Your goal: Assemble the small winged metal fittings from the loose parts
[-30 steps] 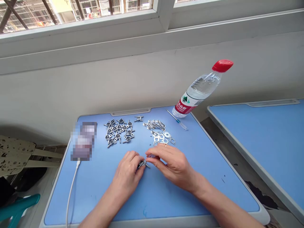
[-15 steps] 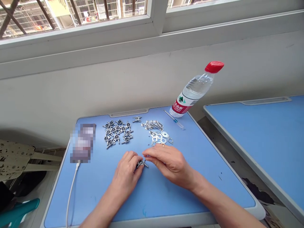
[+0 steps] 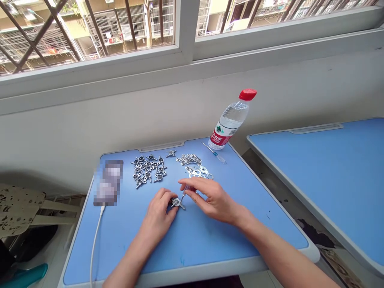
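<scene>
My left hand (image 3: 159, 212) rests on the blue desk, its thumb and fingers closed around the left side of a small silver metal fitting (image 3: 177, 203) with stubs sticking out. Pinched in my right hand (image 3: 214, 200) is a small screwdriver (image 3: 183, 197) with a clear handle, its thin shaft slanting down to the fitting. Whether the tip sits in a screw is too small to tell. Beyond my hands lies a group of similar metal fittings (image 3: 147, 165) with dark round centres. Flat metal plates (image 3: 204, 170) lie just past my right hand, partly hidden by it.
Small silver levers (image 3: 189, 159) lie behind the plates, near a lone fitting (image 3: 171, 153). Another clear-handled screwdriver (image 3: 214, 153) lies by a water bottle (image 3: 229, 124) at the back right. A blurred phone (image 3: 109, 182) with a white cable (image 3: 95, 244) is at left. A second desk (image 3: 324, 168) stands at right.
The view has shifted, showing more of the window. My right hand has lifted a little from the fitting, and more of the screwdriver's shaft shows. My left hand keeps hold of the fitting.
</scene>
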Available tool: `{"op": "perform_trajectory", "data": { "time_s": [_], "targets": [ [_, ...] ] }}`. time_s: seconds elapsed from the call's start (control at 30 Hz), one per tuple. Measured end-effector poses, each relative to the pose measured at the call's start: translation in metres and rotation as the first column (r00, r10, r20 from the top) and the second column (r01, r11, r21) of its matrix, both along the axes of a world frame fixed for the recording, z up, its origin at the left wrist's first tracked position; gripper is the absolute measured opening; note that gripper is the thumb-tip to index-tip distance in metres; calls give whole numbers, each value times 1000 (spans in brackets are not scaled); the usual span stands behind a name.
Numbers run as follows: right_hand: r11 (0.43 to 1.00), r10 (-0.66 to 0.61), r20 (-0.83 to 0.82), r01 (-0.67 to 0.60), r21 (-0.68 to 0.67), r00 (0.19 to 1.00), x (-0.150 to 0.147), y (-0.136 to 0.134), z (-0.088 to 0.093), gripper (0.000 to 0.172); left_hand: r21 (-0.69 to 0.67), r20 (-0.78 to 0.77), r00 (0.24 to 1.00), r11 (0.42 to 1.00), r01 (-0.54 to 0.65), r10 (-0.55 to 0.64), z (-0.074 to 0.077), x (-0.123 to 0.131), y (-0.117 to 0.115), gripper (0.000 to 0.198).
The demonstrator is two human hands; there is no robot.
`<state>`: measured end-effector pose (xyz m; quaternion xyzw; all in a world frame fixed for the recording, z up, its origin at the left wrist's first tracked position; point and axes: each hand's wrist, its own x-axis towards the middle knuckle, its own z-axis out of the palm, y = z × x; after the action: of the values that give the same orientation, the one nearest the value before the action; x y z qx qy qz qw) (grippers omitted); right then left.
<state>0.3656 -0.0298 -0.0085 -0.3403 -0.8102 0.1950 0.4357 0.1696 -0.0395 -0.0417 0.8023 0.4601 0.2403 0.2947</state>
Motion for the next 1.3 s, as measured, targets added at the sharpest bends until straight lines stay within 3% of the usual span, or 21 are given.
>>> {"op": "perform_trajectory", "data": {
  "time_s": [0.23, 0.57, 0.73, 1.0, 1.3],
  "targets": [
    [997, -1, -13, 2, 82, 1000, 3, 3, -7, 24, 54, -74, 997, 998, -26, 30, 0, 1, 4, 12],
    [996, 33, -4, -33, 79, 999, 3, 3, -4, 23, 152, -91, 996, 988, 28, -15, -8, 0, 6, 25],
    [992, 18, -10, -16, 127, 1000, 0, 3, -8, 21, 204, -111, 994, 978, 47, -24, -12, 1, 8, 19],
    [999, 40, -36, -40, 5, 999, 1, 2, 0, 21, 149, -114, 993, 989, 3, 14, -9, 4, 11, 13],
    [991, -130, -98, 128, -28, 987, -8, 3, -5, 21, 142, -109, 993, 990, -17, 33, -4, 6, 10, 8]
  ]
}}
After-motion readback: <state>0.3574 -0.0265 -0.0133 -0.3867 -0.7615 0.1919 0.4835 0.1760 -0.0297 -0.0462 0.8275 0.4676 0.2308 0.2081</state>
